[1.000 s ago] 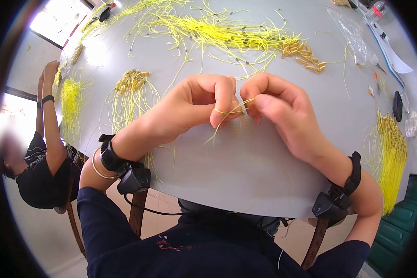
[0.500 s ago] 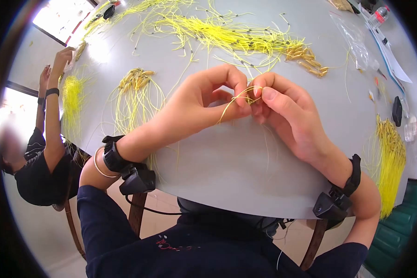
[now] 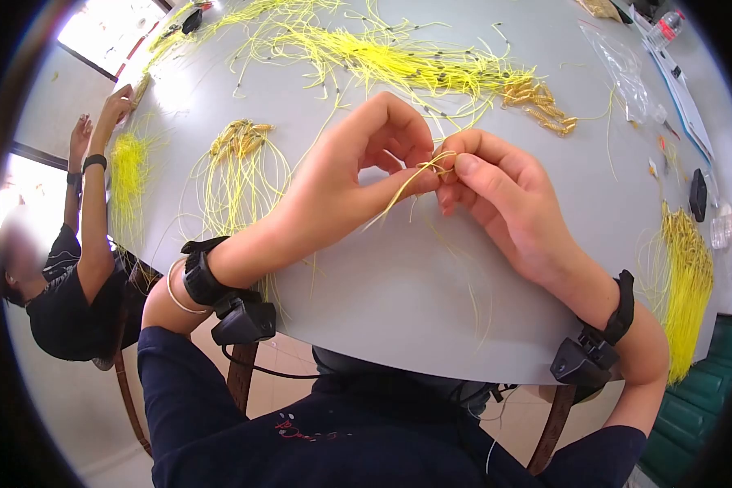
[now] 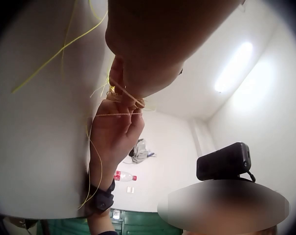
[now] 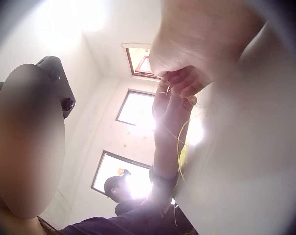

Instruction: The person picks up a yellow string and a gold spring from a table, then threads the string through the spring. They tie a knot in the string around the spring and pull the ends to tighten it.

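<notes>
In the head view, thin yellow cord (image 3: 400, 192) is looped between the fingertips of both hands above the table (image 3: 366, 285). My left hand (image 3: 333, 175) pinches it at the thumb tip, and loose ends hang below. Close against it, my right hand (image 3: 512, 195) pinches the loop between thumb and forefinger. In the left wrist view, a bit of gold coil (image 4: 113, 97) shows by the fingertips, partly hidden by the fingers. A long cord end (image 4: 38, 74) crosses that view. The right wrist view shows the hands meeting, the pinch mostly covered.
Yellow cords (image 3: 390, 61) with dark beads lie at the back, beside gold springs (image 3: 545, 106). Other bundles lie left (image 3: 240, 142) and right (image 3: 687, 285). A plastic bag (image 3: 626, 77) and bottle (image 3: 665, 28) are at back right. Another person (image 3: 73, 301) sits at the left.
Both hands have come together, my left moving slightly right and its fingers lifting from the thumb. The cord loop has shifted towards the right fingertips. The other person's hands have moved apart.
</notes>
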Action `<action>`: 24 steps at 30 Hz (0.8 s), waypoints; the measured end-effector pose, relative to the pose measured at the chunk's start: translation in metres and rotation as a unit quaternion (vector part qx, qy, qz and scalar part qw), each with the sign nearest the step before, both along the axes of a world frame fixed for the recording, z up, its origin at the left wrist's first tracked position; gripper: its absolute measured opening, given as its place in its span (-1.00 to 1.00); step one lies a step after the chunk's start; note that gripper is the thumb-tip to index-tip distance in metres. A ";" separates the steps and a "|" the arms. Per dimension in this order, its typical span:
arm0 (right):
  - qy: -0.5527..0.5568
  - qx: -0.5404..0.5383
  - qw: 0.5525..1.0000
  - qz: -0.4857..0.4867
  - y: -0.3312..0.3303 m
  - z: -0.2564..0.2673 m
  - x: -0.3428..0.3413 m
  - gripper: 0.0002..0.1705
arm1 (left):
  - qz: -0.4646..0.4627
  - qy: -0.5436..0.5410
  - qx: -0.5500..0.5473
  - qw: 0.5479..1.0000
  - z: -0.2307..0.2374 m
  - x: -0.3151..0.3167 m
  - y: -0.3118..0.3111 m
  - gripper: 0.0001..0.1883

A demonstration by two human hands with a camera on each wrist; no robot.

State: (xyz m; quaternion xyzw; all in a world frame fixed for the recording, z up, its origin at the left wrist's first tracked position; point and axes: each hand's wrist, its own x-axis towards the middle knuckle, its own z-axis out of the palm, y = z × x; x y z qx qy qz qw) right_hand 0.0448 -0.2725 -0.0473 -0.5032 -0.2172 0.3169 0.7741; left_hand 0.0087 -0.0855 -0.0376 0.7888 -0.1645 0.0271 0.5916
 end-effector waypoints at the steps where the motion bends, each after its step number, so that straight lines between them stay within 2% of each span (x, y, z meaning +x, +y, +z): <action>1: 0.012 0.012 1.000 0.003 -0.001 -0.001 0.001 -0.82 | 0.000 0.000 0.000 1.000 0.000 0.000 0.000 -0.73; 3: 0.023 0.024 0.999 0.005 -0.001 -0.001 0.002 -0.83 | -0.032 0.075 -0.016 0.997 0.003 -0.002 0.001 -0.72; 4: 0.047 0.043 0.998 -0.003 -0.001 0.000 0.002 -0.84 | -0.033 0.075 -0.016 0.996 0.005 -0.002 0.000 -0.72; 6: 0.070 0.062 0.996 -0.012 -0.002 0.000 0.003 -0.84 | -0.070 0.134 0.015 0.988 0.009 -0.004 -0.001 -0.73; 7: 0.049 0.060 0.997 -0.028 -0.003 -0.002 0.005 -0.83 | -0.071 0.134 0.015 0.988 0.009 -0.004 -0.001 -0.73; 9: 0.029 0.057 0.997 -0.044 -0.004 -0.004 0.007 -0.83 | -0.149 0.057 0.091 0.983 0.009 -0.003 0.000 -0.72; 11: 0.027 0.075 0.993 -0.085 -0.002 -0.005 0.007 -0.82 | -0.160 0.088 0.091 0.979 0.013 -0.007 -0.001 -0.69; 13: 0.028 0.079 0.992 -0.094 -0.002 -0.006 0.012 -0.83 | -0.210 0.062 0.165 0.962 0.017 -0.009 -0.002 -0.69; 21: -0.053 0.013 0.996 -0.070 -0.001 -0.001 0.006 -0.80 | -0.166 0.125 0.076 0.975 0.014 -0.007 0.000 -0.63; 23: -0.135 -0.031 0.988 -0.062 0.001 -0.003 0.002 -0.77 | -0.168 0.133 0.069 0.974 0.011 -0.008 0.000 -0.62; 24: -0.131 -0.058 0.988 -0.063 0.001 0.001 0.000 -0.76 | -0.153 0.129 0.055 0.978 0.008 -0.008 -0.001 -0.65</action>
